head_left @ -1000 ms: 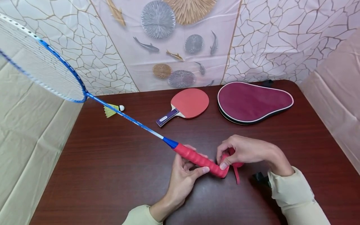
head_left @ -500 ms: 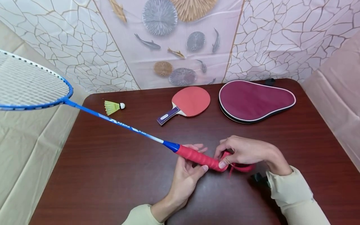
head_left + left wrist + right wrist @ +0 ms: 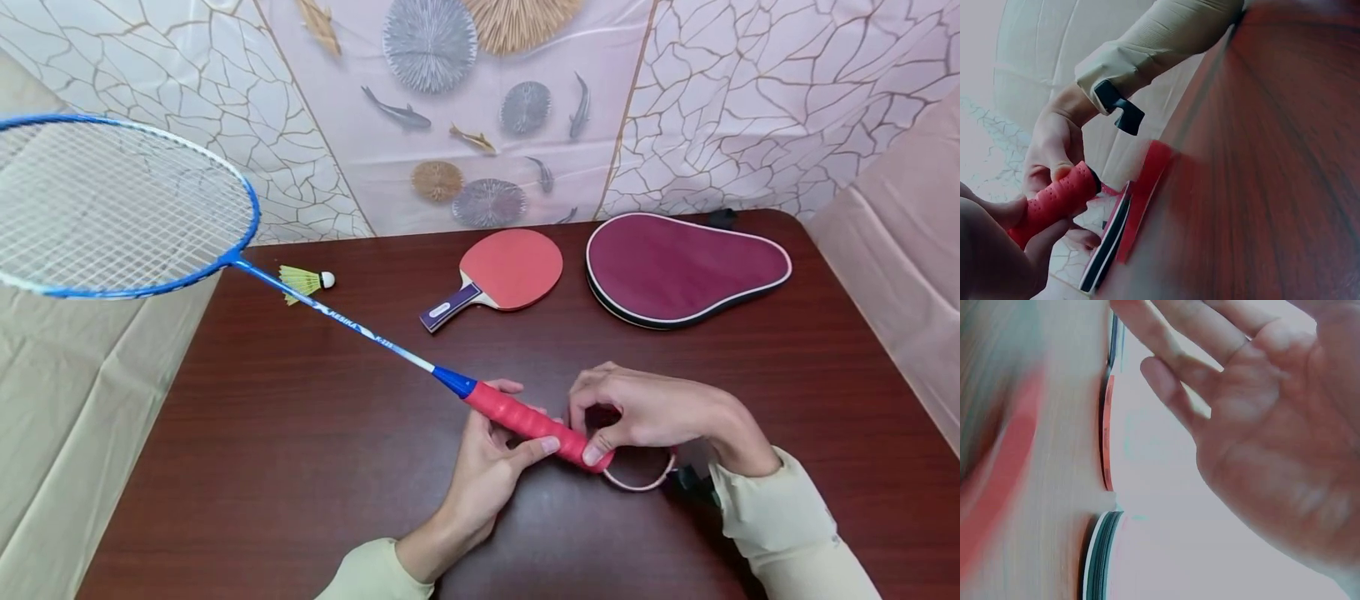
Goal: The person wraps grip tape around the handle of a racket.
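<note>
A blue-and-white badminton racket (image 3: 405, 352) is held up above the table, head to the left. My left hand (image 3: 476, 479) grips its handle, wrapped in red overgrip tape (image 3: 528, 422), with the thumb on top and fingers beneath. At the butt end, my right hand (image 3: 663, 410) pinches the wrapped handle, thumb pressing on the tape. A loose length of tape (image 3: 639, 488) loops below the right hand. In the left wrist view, the loose tape (image 3: 1145, 194) hangs past the butt. The right wrist view shows my right palm (image 3: 1260, 431) and blurred red tape (image 3: 1015, 447).
A yellow shuttlecock (image 3: 302, 282) lies at the table's back left, behind the racket shaft. A red table tennis bat (image 3: 513, 268) sits at the back middle, beside a maroon bat case (image 3: 682, 265). Patterned fabric (image 3: 480, 108) hangs behind the dark wooden table (image 3: 300, 483).
The racket has turned about its handle and its head swung down, then partly back up and right. The loose tape now forms a wider loop beneath my right hand. Both hands keep their places.
</note>
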`<move>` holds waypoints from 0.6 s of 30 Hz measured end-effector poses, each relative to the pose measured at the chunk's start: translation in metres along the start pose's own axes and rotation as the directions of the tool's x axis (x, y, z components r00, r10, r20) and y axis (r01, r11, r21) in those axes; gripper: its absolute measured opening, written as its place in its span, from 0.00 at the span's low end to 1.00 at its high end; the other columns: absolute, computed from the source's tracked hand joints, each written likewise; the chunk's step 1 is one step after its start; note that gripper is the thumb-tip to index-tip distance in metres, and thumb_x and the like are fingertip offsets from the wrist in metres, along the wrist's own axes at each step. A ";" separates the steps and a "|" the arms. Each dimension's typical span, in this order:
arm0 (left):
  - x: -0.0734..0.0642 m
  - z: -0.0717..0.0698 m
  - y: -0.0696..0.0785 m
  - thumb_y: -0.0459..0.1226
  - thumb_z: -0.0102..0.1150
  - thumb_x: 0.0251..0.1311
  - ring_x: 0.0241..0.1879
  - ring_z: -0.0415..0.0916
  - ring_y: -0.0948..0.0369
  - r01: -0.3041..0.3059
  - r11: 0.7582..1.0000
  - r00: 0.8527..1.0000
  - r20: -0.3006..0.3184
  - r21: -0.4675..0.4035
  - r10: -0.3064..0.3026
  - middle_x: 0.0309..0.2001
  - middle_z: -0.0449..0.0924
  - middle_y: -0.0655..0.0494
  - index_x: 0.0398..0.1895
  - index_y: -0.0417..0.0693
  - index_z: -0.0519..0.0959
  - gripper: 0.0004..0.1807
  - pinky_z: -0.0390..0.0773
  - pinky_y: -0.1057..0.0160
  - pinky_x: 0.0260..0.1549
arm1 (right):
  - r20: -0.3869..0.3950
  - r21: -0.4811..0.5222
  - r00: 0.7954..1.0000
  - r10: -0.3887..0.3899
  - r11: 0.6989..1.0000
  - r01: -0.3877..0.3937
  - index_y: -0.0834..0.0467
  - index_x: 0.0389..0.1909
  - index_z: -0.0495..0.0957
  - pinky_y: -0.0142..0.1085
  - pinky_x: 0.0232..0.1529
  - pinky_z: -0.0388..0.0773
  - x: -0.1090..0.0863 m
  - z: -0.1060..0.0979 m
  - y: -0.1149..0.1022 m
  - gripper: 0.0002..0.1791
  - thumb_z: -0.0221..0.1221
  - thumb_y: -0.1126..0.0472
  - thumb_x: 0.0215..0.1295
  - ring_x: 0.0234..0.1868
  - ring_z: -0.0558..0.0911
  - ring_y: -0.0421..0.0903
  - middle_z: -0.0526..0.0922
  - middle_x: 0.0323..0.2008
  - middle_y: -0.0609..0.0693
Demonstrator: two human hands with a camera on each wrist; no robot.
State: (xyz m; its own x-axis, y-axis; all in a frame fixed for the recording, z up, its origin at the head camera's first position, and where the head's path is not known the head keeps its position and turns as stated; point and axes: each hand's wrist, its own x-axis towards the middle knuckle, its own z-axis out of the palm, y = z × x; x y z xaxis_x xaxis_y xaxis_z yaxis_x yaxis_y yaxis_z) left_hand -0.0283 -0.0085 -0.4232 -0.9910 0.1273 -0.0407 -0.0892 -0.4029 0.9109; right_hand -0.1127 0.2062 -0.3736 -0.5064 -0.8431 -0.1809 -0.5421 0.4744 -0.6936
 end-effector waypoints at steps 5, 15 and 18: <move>-0.001 0.000 0.001 0.17 0.65 0.49 0.50 0.78 0.42 -0.033 0.999 0.999 -0.009 -0.026 0.033 0.46 0.79 0.40 0.57 0.38 0.61 0.34 0.80 0.57 0.47 | 0.025 0.091 1.000 -0.005 0.996 0.003 0.39 0.33 0.77 0.31 0.27 0.72 0.003 0.000 0.001 0.09 0.69 0.48 0.56 0.28 0.73 0.37 0.80 0.27 0.36; 0.000 -0.001 0.003 0.20 0.68 0.49 0.49 0.80 0.47 -0.052 0.998 0.999 -0.014 0.020 0.053 0.45 0.78 0.39 0.48 0.37 0.66 0.26 0.78 0.55 0.51 | 0.089 0.281 0.996 -0.028 0.960 0.002 0.47 0.34 0.74 0.33 0.26 0.75 0.003 0.002 0.009 0.10 0.66 0.51 0.62 0.25 0.78 0.40 0.80 0.25 0.44; 0.001 -0.001 0.003 0.20 0.68 0.49 0.49 0.80 0.48 -0.051 0.998 0.998 -0.023 0.030 0.051 0.45 0.79 0.39 0.49 0.34 0.64 0.27 0.78 0.56 0.50 | 0.102 0.289 0.994 -0.026 0.957 -0.004 0.48 0.37 0.72 0.32 0.26 0.74 0.003 0.004 0.008 0.09 0.64 0.52 0.65 0.24 0.76 0.39 0.78 0.23 0.44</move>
State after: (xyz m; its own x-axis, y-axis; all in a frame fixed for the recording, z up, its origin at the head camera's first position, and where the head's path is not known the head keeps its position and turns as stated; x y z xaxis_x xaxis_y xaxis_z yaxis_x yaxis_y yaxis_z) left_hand -0.0293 -0.0103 -0.4205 -0.9963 0.0858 -0.0033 -0.0359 -0.3817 0.9236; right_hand -0.1155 0.2068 -0.3821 -0.4211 -0.8767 -0.2324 -0.3227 0.3843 -0.8650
